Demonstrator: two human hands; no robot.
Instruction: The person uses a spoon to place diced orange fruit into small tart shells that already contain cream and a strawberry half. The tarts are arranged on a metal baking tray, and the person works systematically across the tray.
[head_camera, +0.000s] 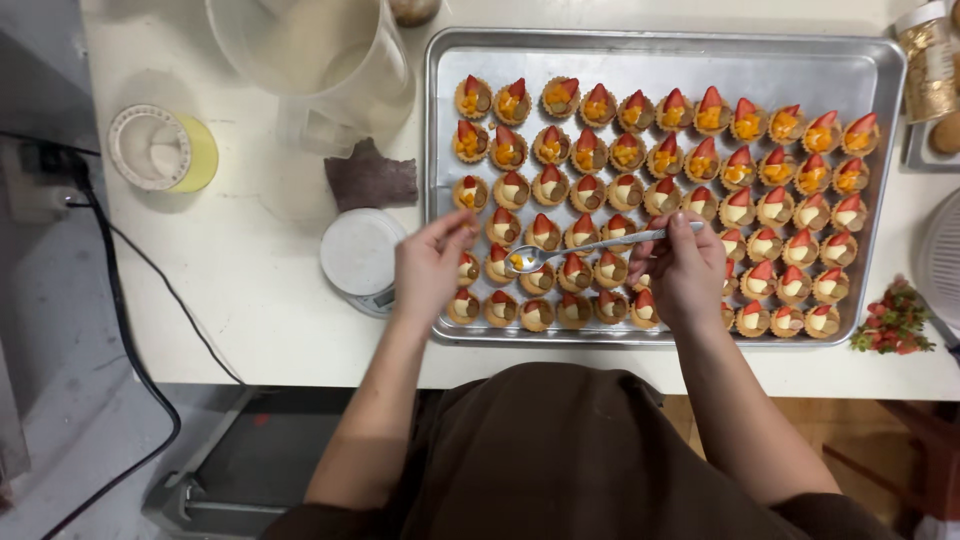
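Note:
A metal baking tray (650, 55) lies on the white counter, filled with several rows of small tartlets (745, 210), each topped with a strawberry piece; the upper rows also carry orange fruit bits. My right hand (685, 270) holds a metal spoon (590, 248) by its handle, the bowl pointing left with a bit of orange filling in it. My left hand (432, 265) hovers at the tray's left edge, fingertips pinched close to the spoon's bowl, over the lower-left tartlets.
A round white kitchen scale (358, 255) sits just left of the tray, a dark cloth (370, 178) above it. A large clear jug (315, 60) and a yellow-rimmed tub (163, 150) stand at the back left. Strawberry tops (893, 320) lie at the right. A black cable (130, 300) runs off the counter's left.

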